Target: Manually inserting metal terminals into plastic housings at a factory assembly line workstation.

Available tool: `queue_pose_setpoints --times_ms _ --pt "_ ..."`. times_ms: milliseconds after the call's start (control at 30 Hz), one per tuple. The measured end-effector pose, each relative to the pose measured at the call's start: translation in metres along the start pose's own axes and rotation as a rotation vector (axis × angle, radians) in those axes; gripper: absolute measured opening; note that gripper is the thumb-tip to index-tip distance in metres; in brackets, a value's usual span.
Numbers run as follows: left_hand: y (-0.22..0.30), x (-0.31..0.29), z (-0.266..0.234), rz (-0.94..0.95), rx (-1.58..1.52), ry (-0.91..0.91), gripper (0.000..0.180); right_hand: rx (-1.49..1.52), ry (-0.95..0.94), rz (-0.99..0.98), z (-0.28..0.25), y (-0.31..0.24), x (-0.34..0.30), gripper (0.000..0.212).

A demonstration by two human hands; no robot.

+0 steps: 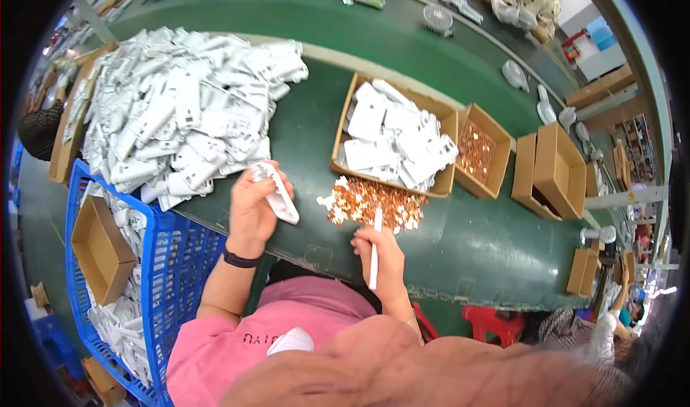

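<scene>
One white plastic part [282, 203] was under work above the green tabletop [474, 245], clamped in the left grip [251, 206] between thumb and fingers. The right grip [383, 252] was closed round a slim white stick tool [374, 260], its tip over the loose copper-coloured pieces [384, 204]; whether it touched them could not be told. The held part therefore appeared to be in mid-operation, not yet set down. Much seemed left: a large heap of white parts [180, 112] lay to the left, and the scattered copper pieces were plentiful, with more in a small carton [471, 184] on the right. A shallow carton [443, 184] beyond the loose pieces bore a smaller batch of white parts, and others lay in the blue basket [183, 256] at lower left. Which of these groups was finished could not be told at this scale, so the completed share was uncertain.
</scene>
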State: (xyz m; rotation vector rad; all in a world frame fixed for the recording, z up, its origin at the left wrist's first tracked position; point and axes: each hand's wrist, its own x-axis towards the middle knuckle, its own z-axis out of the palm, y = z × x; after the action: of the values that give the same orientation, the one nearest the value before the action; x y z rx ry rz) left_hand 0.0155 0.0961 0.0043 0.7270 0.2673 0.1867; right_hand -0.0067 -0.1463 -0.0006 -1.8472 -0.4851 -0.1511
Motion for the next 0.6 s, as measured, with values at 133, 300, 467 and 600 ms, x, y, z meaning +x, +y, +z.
queue_pose_setpoints --times_ms 133,300,467,600 --pt "-0.023 -0.006 0.003 -0.366 -0.15 -0.11 0.027 0.111 0.027 -0.001 -0.002 -0.001 -0.007 0.019" --pt "-0.028 -0.02 0.038 -0.524 -0.047 -0.207 0.035 0.16 0.133 -0.039 -0.005 0.0 -0.007 0.014" --pt "-0.035 -0.028 0.052 -0.421 0.431 -0.242 0.027 0.035 0.296 -0.226 -0.006 -0.007 0.004 0.015" --pt "-0.052 -0.043 0.058 -0.271 0.551 -0.339 0.024 -0.39 0.285 -0.5 -0.003 -0.012 0.02 0.026"
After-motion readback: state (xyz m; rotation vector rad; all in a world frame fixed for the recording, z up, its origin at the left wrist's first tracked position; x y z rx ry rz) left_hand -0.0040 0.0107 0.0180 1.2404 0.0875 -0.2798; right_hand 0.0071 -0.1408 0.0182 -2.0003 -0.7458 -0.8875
